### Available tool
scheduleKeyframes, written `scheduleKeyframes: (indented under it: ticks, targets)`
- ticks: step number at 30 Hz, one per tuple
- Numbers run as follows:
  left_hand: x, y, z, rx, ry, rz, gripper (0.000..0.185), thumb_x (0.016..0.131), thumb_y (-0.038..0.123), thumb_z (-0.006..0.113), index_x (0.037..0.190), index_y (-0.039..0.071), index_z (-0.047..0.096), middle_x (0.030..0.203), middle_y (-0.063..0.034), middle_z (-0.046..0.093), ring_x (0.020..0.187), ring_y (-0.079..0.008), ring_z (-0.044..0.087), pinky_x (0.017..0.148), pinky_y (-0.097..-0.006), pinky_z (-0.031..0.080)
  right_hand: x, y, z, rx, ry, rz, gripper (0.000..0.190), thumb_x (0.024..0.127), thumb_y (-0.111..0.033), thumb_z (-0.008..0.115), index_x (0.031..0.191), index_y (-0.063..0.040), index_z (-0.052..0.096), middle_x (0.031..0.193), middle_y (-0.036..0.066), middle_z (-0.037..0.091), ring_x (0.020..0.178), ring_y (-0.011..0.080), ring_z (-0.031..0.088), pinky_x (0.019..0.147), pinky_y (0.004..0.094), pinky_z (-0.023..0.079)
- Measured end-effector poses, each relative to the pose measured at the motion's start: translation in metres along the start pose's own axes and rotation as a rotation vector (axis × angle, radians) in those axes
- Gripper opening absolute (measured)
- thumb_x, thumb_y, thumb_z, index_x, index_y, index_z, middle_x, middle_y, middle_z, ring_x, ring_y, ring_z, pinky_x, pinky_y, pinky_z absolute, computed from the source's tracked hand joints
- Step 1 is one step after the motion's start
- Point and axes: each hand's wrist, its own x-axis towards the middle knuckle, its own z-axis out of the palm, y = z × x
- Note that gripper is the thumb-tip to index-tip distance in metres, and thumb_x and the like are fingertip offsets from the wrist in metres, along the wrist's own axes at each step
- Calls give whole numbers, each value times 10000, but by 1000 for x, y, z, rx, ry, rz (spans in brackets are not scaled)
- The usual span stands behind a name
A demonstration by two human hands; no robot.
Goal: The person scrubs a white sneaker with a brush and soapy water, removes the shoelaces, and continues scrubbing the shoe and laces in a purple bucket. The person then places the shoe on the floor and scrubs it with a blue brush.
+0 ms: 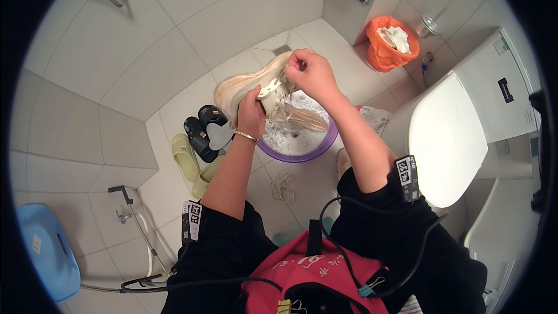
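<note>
My left hand [252, 115] grips a pale sneaker [242, 85] by its side, holding it tilted above a purple basin [301, 158]. At the sneaker's lacing, the fingers of my right hand [313, 74] are pinched on the white shoelace [284, 111]; the exact grip is partly hidden. Loose loops of the lace hang from the shoe. Foamy water [283, 139] fills the basin, and a second sneaker [311, 120] lies in it with its sole showing. A separate pale shoelace [283, 186] is heaped on the floor tiles in front of the basin.
Black clogs [198, 139] and green slippers [185, 157] stand left of the basin. To the right are a white toilet [449, 139], a printed bag [373, 118] and an orange-lined bin [383, 54]. A floor drain [282, 49] lies beyond the sneaker. Cables cross my lap.
</note>
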Motion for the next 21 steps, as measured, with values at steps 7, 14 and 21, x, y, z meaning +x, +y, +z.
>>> scheduleKeyframes:
  ticks: [7, 14, 21]
  targets:
    - [3, 6, -3, -9, 46, 17, 408, 910, 242, 402, 1191, -51, 448, 1187, -122, 532, 1091, -216, 513, 930, -323, 391, 9, -9, -24, 122, -24, 52, 130, 675, -165, 599, 683, -44, 552, 653, 60, 540, 607, 195, 522, 577, 296, 430]
    - [5, 21, -5, -246, -133, 98, 496, 905, 323, 302, 1259, -3, 421, 1232, -121, 527, 1140, -262, 502, 974, -377, 378, -15, -9, -7, -240, -721, 97, 90, 715, -146, 604, 742, -61, 590, 663, 51, 583, 643, 167, 558, 592, 294, 447]
    - [4, 24, -4, -296, -128, 33, 521, 893, 341, 307, 1266, -6, 414, 1252, -130, 506, 1152, -277, 485, 979, -386, 369, -17, -7, 15, -3, -153, 47, 149, 731, -180, 647, 832, -86, 591, 789, 67, 597, 740, 247, 597, 644, 349, 475]
